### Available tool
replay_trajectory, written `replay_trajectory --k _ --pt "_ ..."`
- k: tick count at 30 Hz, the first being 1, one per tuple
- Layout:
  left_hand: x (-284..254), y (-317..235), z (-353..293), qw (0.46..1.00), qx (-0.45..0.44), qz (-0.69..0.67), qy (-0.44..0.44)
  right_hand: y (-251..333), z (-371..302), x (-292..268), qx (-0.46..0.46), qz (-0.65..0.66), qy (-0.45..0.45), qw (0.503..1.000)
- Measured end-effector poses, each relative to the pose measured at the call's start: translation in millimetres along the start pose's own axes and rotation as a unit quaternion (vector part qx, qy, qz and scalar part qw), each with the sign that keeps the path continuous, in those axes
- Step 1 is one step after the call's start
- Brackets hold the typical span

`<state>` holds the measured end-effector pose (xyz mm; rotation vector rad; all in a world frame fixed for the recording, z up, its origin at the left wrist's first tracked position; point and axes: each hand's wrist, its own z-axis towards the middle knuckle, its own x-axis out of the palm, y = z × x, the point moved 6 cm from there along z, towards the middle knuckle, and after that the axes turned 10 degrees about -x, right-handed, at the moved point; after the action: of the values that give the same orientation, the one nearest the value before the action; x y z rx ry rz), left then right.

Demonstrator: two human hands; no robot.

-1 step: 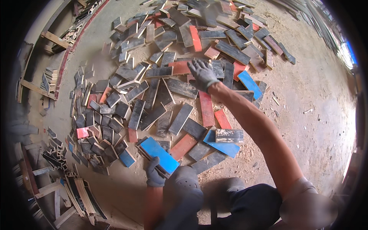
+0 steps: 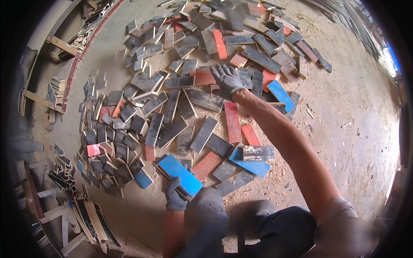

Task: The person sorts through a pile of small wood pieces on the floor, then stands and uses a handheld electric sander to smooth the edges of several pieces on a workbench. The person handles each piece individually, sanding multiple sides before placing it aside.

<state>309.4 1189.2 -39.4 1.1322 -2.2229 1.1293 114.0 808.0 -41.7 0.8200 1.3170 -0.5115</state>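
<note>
My left hand [image 2: 175, 197], in a grey glove, is closed around a small stack of wooden boards, low in front of me beside my shoe. On top of that stack lies a blue-faced board [image 2: 180, 174]; darker edges show beneath it. My right arm stretches far forward, and my gloved right hand [image 2: 229, 81] is spread palm down over the pile. Its fingers are apart, near a red-faced board [image 2: 202, 78] and a black board [image 2: 244, 78]. Whether the fingertips touch the wood I cannot tell. Another red board [image 2: 232, 122] lies below the right wrist.
Cut boards, mostly black-faced, lie heaped across the floor. A blue board [image 2: 281, 95] rests right of my right hand. Nearer my feet, a scuffed black board [image 2: 258, 153] overlaps another blue board [image 2: 259, 168]. Sawdust covers the concrete floor [image 2: 344, 146]. Wooden strips [image 2: 92, 217] lean at lower left.
Both hands keep their poses. The whole view has shifted very slightly, and my right hand sits marginally differently over the pile.
</note>
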Motion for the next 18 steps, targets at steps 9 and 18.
replay_trajectory --k 9,18 --pt "59.8 -7.8 0.0 0.993 0.038 -0.006 0.110 75.4 -91.5 14.3 0.029 0.197 -0.024 0.980" --pt "71.4 2.1 0.8 0.982 0.023 -0.050 0.182 150.1 -215.2 2.3 -0.045 0.495 0.155 0.854"
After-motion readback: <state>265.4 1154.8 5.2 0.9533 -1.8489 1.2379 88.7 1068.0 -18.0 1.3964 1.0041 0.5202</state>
